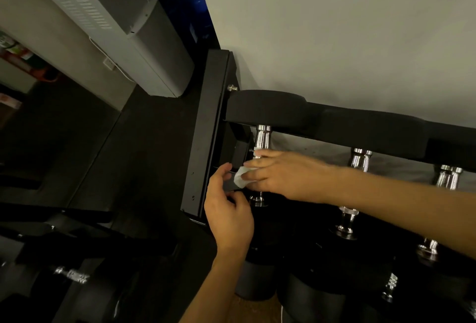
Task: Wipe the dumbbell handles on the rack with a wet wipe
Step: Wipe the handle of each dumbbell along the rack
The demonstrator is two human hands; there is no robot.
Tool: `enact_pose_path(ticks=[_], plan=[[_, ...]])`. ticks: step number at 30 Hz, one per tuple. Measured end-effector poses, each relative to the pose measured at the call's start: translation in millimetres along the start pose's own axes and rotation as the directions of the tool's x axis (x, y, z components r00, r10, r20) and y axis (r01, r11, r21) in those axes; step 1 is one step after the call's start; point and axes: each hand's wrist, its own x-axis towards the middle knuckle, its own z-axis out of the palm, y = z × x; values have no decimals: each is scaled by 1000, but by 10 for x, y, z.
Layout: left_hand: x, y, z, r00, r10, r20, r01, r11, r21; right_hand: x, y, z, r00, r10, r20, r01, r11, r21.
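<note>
A black dumbbell rack (210, 127) runs along the wall with several black dumbbells on its top row. The leftmost dumbbell's chrome handle (262, 137) is partly covered by my right hand (280, 174), which wraps a white wet wipe (240, 178) around it. My left hand (228, 215) sits just left of and below the handle, fingers loosely curled near the wipe's free corner; whether it touches the wipe is unclear. Two more chrome handles (360, 160) (449, 177) stand to the right, partly behind my right forearm.
A white floor-standing appliance (134, 39) stands left of the rack against the wall. A lower rack row holds more dumbbells (74, 275) at the bottom left. The dark floor (144, 157) lies between them.
</note>
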Motion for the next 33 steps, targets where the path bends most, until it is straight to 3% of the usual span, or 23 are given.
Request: enact_pose_path(ticks=[3, 6, 9, 12, 15, 20, 22, 24, 26, 27, 29, 30, 31, 33], plan=[[-4, -19, -5, 1000, -3, -1, 3, 1000, -1, 77, 112, -185, 993, -41, 115, 55, 990, -127], [-1, -31, 7, 1000, -2, -8, 2, 1000, -8, 32, 210, -279, 993, 113, 34, -106, 982, -155], [-5, -32, 17, 1000, 6, -19, -6, 1000, 3, 22, 66, -177, 956, 266, 120, -229, 938, -259], [-5, -59, 2, 1000, 22, -7, -22, 1000, 13, 14, -213, 44, 952, 290, 96, -278, 953, -120], [-9, -41, 3, 1000, 18, 3, -18, 1000, 6, -34, -248, 130, 982, 176, -69, -181, 981, -72], [-4, -61, -6, 999, -20, 24, 20, 1000, -5, -184, -261, 202, 996, 16, -84, -4, 990, 144], [-10, -50, -15, 999, -15, 34, 15, 1000, 2, -250, -344, 216, 995, 61, -81, -31, 945, 326], [-13, -38, -21, 999, -9, 37, 9, 1000, 15, -341, -416, 231, 974, 193, -121, -99, 836, 539], [1, -45, -19, 999, -22, 37, 22, 1000, 18, -430, -500, 213, 870, 468, -153, -199, 619, 760], [2, -46, -19, 999, -29, 35, 28, 999, 18, -451, -534, 200, 736, 657, -161, -241, 476, 846], [-2, -44, -1, 999, -30, 37, 30, 999, 22, -386, -516, 185, 352, 935, -36, -210, 117, 971], [8, -50, 12, 999, -33, 37, 32, 999, 23, -279, -458, 191, 214, 972, 99, -89, -82, 993], [-23, -2, 7, 999, -37, 29, 37, 999, 14, -195, -403, 140, 140, 970, 198, 51, -207, 977], [1, -28, 10, 999, -42, 25, 42, 999, 16, 122, -290, 81, 57, 970, 236, 99, -241, 965]])
